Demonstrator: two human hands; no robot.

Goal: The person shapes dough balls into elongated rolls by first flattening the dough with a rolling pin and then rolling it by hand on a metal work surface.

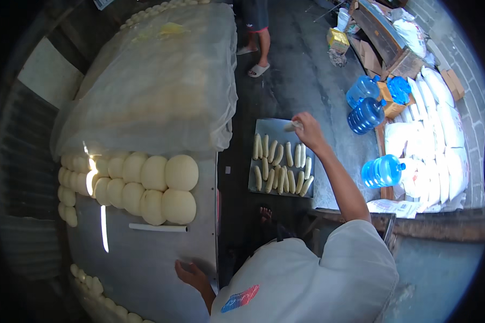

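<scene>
My right hand reaches out over the far right corner of a metal tray, its fingers closed on a pale dough roll. Several long dough rolls lie in two rows on the tray. My left hand is open, fingers apart, at the near right part of a metal table. It holds nothing, and whether it rests on the surface I cannot tell. Beyond it lie a white rod and rows of round dough balls, pressed side by side.
A clear plastic sheet covers the table's far part. More dough balls line its near left edge. A person in sandals stands beyond the tray. Blue water jugs and stacked white sacks stand at the right.
</scene>
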